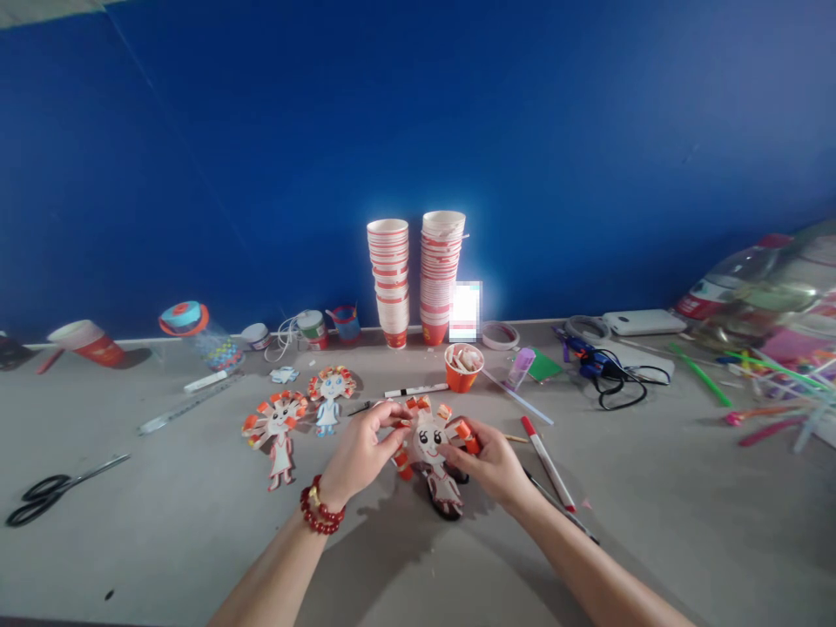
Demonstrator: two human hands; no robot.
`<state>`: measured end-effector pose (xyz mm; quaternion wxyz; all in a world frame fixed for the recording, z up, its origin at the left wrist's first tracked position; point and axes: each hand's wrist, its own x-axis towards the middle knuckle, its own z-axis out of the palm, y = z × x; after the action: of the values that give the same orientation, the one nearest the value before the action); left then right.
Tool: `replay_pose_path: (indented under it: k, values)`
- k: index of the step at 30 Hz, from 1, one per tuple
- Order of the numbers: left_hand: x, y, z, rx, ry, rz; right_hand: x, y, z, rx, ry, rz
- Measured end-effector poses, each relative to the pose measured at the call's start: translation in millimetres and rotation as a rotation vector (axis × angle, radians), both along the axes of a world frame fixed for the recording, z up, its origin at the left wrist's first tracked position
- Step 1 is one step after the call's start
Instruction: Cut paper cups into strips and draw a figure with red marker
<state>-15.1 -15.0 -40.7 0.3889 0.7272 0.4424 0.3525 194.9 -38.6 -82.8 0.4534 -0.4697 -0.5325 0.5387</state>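
A paper doll (pixel 431 440) with a drawn face, a dress and curled orange-and-white strips for hair is between my hands, above the table. My left hand (pixel 369 448) has thumb and fingers pinched at the curled strips on its left side. My right hand (pixel 487 457) grips the doll's right side, thumb against the face near the cheek, fingers behind the strips. Something dark, partly hidden, shows under the doll's dress. To the left lie a similar red-dressed doll (pixel 280 457) and a blue-dressed doll (pixel 328 414). A red beaded bracelet (pixel 322 508) circles my left wrist.
Two tall paper cup stacks (pixel 387 287) stand against the blue wall. In front sits a cut cup with paper scraps (pixel 464 370). Scissors (pixel 52 496) lie far left, a red marker (pixel 549 463) right of my hand, a blue glue gun (pixel 597 357) with cable farther right.
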Motion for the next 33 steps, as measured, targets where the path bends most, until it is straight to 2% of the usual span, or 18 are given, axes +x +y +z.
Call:
replay_pose_path:
  k: [7, 18, 23, 29, 33]
  values:
    - [2.3, 0.7, -3.8, 0.019, 0.017, 0.017, 1.6, 0.1, -3.1, 0.009, -0.018, 0.008]
    - [5.8, 0.1, -10.4, 0.138, 0.086, 0.060, 2.5, -0.4, -4.2, 0.014, -0.039, 0.007]
    - [3.1, -0.3, -6.3, 0.104, 0.049, 0.023, 2.9, 0.0, -1.8, 0.019, -0.025, 0.001]
    - [5.4, -2.3, -6.8, 0.126, 0.019, 0.049, 3.5, 0.6, -2.2, 0.028, -0.013, 0.009]
    - [7.8, -3.1, -9.0, 0.048, -0.032, 0.068, 3.1, -0.1, -0.1, 0.028, 0.008, 0.011]
